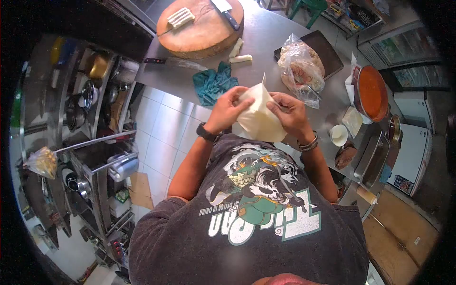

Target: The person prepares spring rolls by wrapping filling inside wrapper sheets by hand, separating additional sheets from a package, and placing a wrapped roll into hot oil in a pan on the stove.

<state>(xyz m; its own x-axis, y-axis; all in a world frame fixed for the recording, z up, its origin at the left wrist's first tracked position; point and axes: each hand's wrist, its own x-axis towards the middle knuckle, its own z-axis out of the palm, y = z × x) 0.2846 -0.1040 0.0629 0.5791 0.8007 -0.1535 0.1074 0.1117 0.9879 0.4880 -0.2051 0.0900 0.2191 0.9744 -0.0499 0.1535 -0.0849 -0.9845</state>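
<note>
My left hand (230,110) and my right hand (290,112) hold a thin, pale wrapper sheet (260,118) between them in front of my chest. Fingers and thumbs pinch its upper part from both sides, and a corner sticks up while the lower part hangs loose. Close to my left hand lies a crumpled teal cloth (212,85) on the metal table. Just beyond the sheet are two pale rolled pieces (241,59). A clear plastic bag of food (301,66) rests partly on a dark tray (327,53), beyond my right hand.
A round wooden chopping board (209,35) bears pale strips (181,18) and a cleaver (224,10). Another knife (175,63) lies near the table's left edge. To the right stand a pot of orange sauce (372,92), a white cup (338,135) and a metal tray (372,159).
</note>
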